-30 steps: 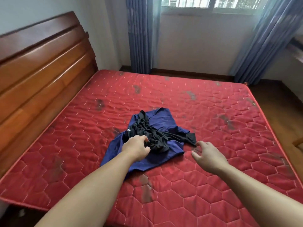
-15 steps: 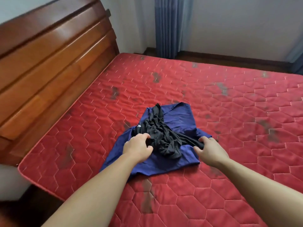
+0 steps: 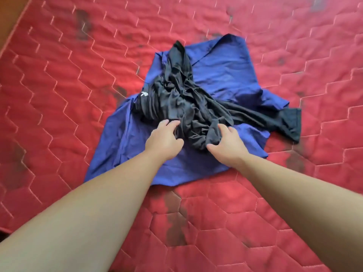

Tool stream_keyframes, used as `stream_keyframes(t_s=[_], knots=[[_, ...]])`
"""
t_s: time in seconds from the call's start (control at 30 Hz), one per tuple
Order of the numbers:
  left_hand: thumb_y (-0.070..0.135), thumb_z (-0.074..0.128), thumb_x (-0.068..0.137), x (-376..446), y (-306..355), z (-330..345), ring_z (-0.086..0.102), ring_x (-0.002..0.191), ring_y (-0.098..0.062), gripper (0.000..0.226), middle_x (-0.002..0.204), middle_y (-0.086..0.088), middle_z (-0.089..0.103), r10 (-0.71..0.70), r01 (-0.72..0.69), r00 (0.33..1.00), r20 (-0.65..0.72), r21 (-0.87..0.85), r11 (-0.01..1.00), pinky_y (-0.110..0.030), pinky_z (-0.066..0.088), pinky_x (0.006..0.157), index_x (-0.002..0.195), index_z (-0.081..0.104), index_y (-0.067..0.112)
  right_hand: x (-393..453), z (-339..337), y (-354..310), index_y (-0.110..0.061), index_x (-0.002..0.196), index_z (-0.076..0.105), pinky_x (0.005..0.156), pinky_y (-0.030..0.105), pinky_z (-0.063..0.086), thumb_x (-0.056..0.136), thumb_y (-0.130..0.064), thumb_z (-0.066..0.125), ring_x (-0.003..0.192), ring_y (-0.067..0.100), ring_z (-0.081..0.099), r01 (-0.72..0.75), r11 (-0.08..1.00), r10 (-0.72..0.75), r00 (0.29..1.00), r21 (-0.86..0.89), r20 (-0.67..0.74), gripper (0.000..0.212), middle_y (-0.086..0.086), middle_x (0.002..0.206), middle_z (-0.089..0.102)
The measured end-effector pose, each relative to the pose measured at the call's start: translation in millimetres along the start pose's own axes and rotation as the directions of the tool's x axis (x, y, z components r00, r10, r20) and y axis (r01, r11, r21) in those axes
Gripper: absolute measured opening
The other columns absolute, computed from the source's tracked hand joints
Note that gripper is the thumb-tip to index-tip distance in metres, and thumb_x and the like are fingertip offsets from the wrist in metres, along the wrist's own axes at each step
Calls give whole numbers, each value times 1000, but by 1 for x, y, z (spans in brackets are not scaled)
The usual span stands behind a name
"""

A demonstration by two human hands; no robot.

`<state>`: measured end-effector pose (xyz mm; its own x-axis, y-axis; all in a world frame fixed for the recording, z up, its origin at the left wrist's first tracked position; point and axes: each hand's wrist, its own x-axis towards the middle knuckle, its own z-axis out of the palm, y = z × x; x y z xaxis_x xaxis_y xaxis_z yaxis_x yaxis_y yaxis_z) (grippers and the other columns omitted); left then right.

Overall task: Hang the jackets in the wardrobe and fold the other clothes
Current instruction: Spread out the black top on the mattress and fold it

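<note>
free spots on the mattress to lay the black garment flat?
Bare red quilted mattress left of the blue garment, and nearer, between the forearms. Crowded centre: crumpled black garment atop the blue, both hands on it.

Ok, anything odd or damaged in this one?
Yes: the red mattress has dark smudged stains, heaviest at the near edge. The black garment lies bunched on the blue garment, unfolded.

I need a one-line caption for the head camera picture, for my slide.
Both hands, left and right, grip a crumpled black garment lying on a blue garment on a red quilted mattress.
</note>
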<state>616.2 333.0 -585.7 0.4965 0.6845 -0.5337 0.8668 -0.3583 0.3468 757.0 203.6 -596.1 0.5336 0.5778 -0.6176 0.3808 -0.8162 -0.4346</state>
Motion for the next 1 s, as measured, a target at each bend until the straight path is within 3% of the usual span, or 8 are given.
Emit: stream_keyframes(t_s=[0.1, 0.2, 0.3, 0.43, 0.57, 0.7, 0.8, 1.0], knots=[[28, 55, 82, 45, -8, 23, 35, 139, -23, 64, 160, 6, 19, -14, 14, 995, 95, 3, 1000, -41, 36, 111, 143, 40, 41, 38, 24, 14, -34, 148, 18, 105, 49, 40, 75, -39, 67, 132, 34, 41, -23, 990, 38, 993, -140, 109, 88, 10, 153, 20], [33, 58, 80, 59, -18, 52, 33, 140, -26, 72, 160, 6, 20, 8, -27, 982, 189, 97, 995, -42, 36, 110, 147, 33, 39, 54, 43, 26, -35, 139, 36, 93, 47, 48, 75, -40, 67, 113, 38, 54, 49, 963, -35, 998, -263, 59, 72, 10, 129, 39], [36, 64, 84, 60, -19, 63, 36, 130, -30, 68, 151, 5, 28, 4, -25, 995, 97, 216, 976, -44, 42, 97, 145, 34, 39, 59, 45, 28, -33, 131, 48, 85, 42, 48, 81, -33, 63, 107, 36, 55, 104, 947, -111, 994, -305, -6, 52, 8, 120, 43], [27, 52, 93, 66, -10, 57, 50, 114, -30, 36, 126, -2, 49, 13, -3, 998, -64, 148, 989, -39, 38, 89, 128, 57, 32, 61, 27, 30, -25, 90, 67, 74, 36, 43, 82, -12, 50, 99, 33, 55, 61, 988, -72, 995, -140, -74, 22, 4, 98, 54], [27, 46, 94, 57, -6, 58, 44, 121, -28, 32, 130, 1, 54, 43, -42, 993, -109, 19, 999, -40, 35, 94, 124, 57, 25, 60, 15, 36, -18, 83, 62, 70, 31, 38, 85, -12, 47, 85, 28, 56, -27, 979, 62, 984, 200, -169, 17, 3, 80, 59], [29, 42, 96, 41, 13, 54, 53, 110, -24, 24, 111, 4, 61, -80, -24, 978, -191, -487, 873, -34, 40, 93, 114, 55, 20, 42, -15, 36, -16, 80, 59, 53, 35, 53, 93, -10, 41, 52, 18, 60, -57, 522, 299, 947, 851, -119, 24, 7, 70, 61], [25, 39, 102, 25, 50, 30, 48, 100, -18, 24, 108, 2, 56, -159, -36, 955, -250, -630, 776, -24, 32, 83, 116, 54, 13, 18, -70, 45, -14, 76, 55, 45, 28, 47, 99, -10, 43, 40, 14, 51, -10, 270, 373, 923, 963, -94, 27, 7, 63, 57], [29, 41, 102, -31, 143, -63, 49, 86, -15, 20, 96, 1, 58, 13, -189, 955, -297, -575, 796, -24, 35, 74, 104, 56, 15, -68, -223, 73, -14, 77, 58, 53, 29, 48, 95, -15, 51, 32, 8, 51, 39, 249, 453, 879, 968, -152, 19, 6, 73, 58]])
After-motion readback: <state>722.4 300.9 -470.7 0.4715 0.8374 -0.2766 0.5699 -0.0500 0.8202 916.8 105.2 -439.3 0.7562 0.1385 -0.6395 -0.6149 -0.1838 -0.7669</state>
